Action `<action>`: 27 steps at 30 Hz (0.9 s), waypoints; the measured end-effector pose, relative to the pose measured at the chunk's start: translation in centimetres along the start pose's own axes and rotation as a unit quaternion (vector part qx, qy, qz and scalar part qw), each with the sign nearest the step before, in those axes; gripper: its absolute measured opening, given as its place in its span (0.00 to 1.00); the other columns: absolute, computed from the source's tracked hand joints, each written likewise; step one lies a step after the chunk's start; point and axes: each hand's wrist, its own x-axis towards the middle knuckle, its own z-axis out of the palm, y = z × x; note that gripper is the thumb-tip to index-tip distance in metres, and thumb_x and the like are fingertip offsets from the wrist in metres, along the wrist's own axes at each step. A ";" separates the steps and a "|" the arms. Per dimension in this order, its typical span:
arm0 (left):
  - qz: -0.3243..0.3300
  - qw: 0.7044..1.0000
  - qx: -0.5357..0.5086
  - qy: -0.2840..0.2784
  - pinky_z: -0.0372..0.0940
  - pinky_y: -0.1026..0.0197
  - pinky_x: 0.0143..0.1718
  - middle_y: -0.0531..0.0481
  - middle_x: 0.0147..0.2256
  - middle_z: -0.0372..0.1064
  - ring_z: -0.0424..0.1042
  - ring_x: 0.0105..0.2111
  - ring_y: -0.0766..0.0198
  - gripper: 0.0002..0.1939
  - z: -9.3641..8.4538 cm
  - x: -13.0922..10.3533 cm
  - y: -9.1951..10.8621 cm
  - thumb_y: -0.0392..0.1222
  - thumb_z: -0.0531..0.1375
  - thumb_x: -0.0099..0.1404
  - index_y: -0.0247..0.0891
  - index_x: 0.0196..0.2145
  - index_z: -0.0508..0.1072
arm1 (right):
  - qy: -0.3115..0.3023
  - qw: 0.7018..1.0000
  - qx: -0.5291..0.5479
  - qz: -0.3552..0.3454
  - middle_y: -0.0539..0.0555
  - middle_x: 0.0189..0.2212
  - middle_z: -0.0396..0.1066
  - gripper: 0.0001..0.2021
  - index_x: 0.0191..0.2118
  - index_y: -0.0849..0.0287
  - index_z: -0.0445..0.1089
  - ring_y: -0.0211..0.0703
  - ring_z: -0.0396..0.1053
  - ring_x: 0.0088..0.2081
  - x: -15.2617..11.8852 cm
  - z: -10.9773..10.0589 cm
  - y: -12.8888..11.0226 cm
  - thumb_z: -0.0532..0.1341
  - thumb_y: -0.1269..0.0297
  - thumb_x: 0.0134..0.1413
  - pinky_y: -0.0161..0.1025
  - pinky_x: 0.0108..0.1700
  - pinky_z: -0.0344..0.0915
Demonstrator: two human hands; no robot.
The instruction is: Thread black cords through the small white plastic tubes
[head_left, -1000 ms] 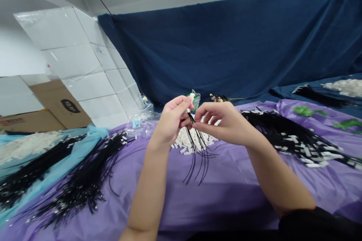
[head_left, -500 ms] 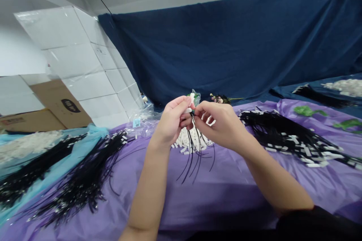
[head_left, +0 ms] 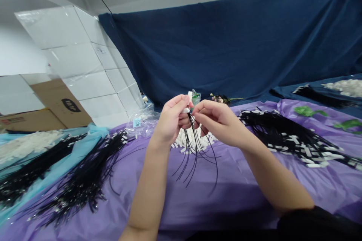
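Close to the middle of the view, my left hand (head_left: 170, 118) is closed on a small bundle of black cords with white tips. The white tips (head_left: 189, 98) poke out above and beside its thumb, and the thin black cords (head_left: 192, 147) fan out and hang below. My right hand (head_left: 216, 120) is just to the right, its thumb and finger pinched together beside the top of the cords. What lies in that pinch is too small to make out. Behind the hands a pile of small white pieces (head_left: 185, 144) lies on the purple cover, partly hidden.
Purple sheeting (head_left: 226, 180) covers the table. Black cord bundles lie at the left (head_left: 82, 173) and right (head_left: 283, 131). Green leaves (head_left: 307, 111) lie far right. White boxes (head_left: 96, 94) stand behind left; a dark blue cloth (head_left: 226, 52) hangs at the back.
My right hand has drawn slightly away from the white tips, its fingers less bunched. The hanging cords have swung and spread wider. My left hand keeps its hold, tilted slightly left.
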 end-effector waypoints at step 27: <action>0.194 0.965 0.096 0.145 0.51 0.69 0.16 0.57 0.21 0.56 0.54 0.18 0.74 0.16 1.9 0.5 -2.2 0.53 0.60 0.64 0.39 0.28 0.66 | 0.101 0.973 -0.194 -0.074 0.44 0.23 0.71 0.04 0.39 0.56 0.63 0.28 0.60 0.17 -0.2 1.3 0.9 0.57 0.68 0.57 0.31 0.23 0.54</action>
